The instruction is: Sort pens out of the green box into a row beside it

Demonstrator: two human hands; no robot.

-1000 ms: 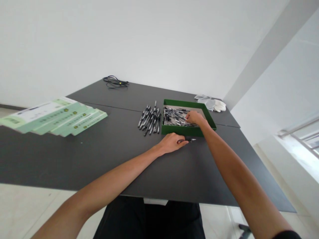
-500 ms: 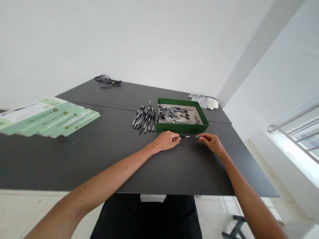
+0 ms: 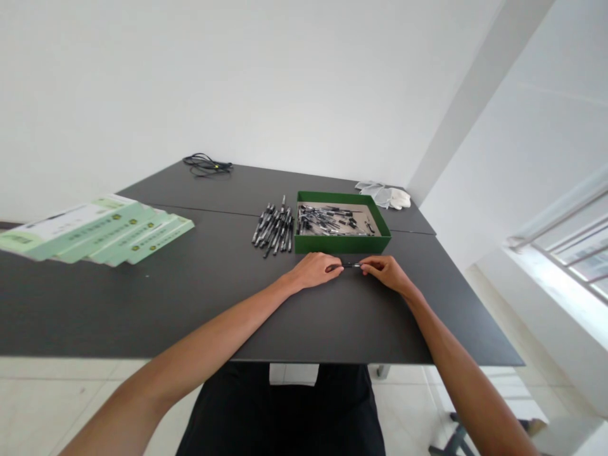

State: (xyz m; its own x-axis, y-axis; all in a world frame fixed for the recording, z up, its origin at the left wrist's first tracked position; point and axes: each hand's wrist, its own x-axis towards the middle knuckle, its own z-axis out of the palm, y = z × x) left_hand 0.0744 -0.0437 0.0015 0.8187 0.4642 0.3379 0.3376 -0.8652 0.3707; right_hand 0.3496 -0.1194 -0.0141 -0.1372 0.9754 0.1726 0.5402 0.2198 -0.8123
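Our left grip [image 3: 313, 270] and our right grip [image 3: 387, 273] are both closed. Together they pinch a thin black pen [image 3: 350, 265], one at each end. The pen lies sideways, low over the bench [image 3: 190, 310], just in front of the green tray [image 3: 342, 244]. It does not touch the tray. The hands look small here, so we cannot tell how tight each grip is.

To do this well, we keep both hands low and close together. We hold the pen straight, so that both ends stay in one line. We pinch with our fingertips and not with the whole hand, because then we can feel the pen better. We go slowly and do not squeeze too hard. A thin pen can slip or spring out of our fingers. It also helps to keep our arms calm and our wrists near the bench, so the pen does not shake.

The tray holds a messy heap of black pens [image 3: 327, 221]. To the left of the tray, a bunch of black pens [image 3: 273, 231] lies on the bench. White gloves [image 3: 392, 197] lie behind the tray, a black cord [image 3: 208, 164] lies at the far side, and flat green boxes [image 3: 95, 231] sit on the left.
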